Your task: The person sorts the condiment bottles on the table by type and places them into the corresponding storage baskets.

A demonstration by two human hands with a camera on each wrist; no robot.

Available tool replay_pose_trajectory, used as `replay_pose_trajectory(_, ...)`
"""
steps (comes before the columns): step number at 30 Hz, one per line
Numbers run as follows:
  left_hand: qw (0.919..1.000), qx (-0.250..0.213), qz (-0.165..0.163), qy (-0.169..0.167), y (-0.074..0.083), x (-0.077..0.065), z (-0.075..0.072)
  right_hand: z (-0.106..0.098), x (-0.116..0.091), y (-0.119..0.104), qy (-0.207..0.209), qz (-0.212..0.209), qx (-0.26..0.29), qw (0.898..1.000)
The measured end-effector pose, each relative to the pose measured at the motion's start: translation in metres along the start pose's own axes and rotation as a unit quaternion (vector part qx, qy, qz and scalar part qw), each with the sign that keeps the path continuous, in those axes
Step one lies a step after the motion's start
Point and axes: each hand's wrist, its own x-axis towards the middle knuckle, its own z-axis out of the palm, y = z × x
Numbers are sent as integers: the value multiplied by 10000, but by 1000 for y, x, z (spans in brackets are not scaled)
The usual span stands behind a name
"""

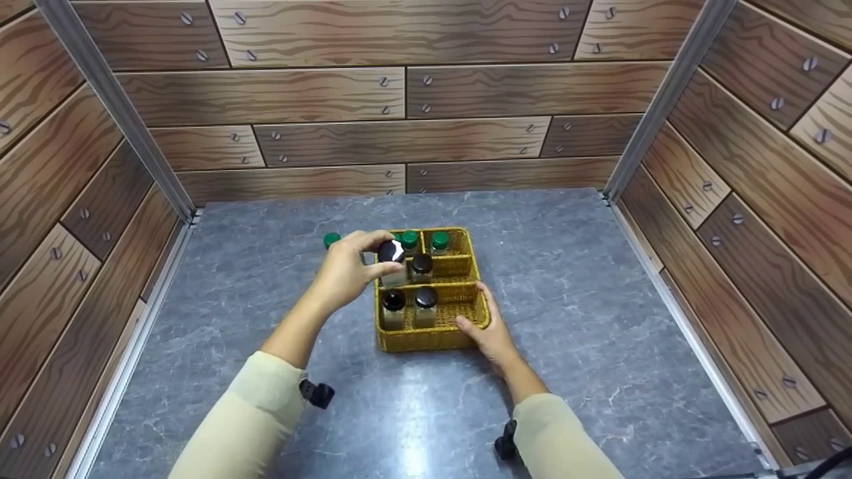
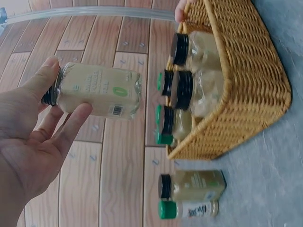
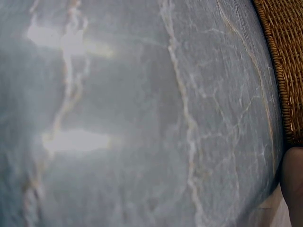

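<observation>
My left hand (image 1: 343, 269) pinches a clear spice jar (image 2: 97, 90) by its black lid between thumb and fingers. It holds the jar above the left side of a divided wicker basket (image 1: 429, 341). In the left wrist view the jar shows a printed label with a green mark and pale contents. My right hand (image 1: 498, 340) grips the basket at its front right corner, thumb over the rim. Two black-lidded jars, a left one (image 1: 393, 309) and a right one (image 1: 425, 307), stand in the front compartment. Another black-lidded jar (image 1: 422, 267) stands in the middle row.
Green-capped jars (image 1: 440, 241) stand in the basket's back compartments. Left of the basket, on the grey marbled table (image 1: 566, 293), are a black-lidded jar (image 2: 199, 185) and a slim green-capped jar (image 2: 194, 209). Wood-patterned walls (image 1: 326, 93) enclose the table at the back and sides.
</observation>
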Motion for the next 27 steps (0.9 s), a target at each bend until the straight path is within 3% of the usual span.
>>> replay_pose_trajectory(9,9992,-137,365,128,19,8,23,1,0,-1,-24,84,107,9999)
replay_pose_trajectory(20,9981,-221,528,-237,32,18,58,-1,-1,-1,-46,177,185,9997)
replay_pose_trajectory(27,9973,-35,580,-443,34,25,77,-1,-2,-2,-132,121,46,9998)
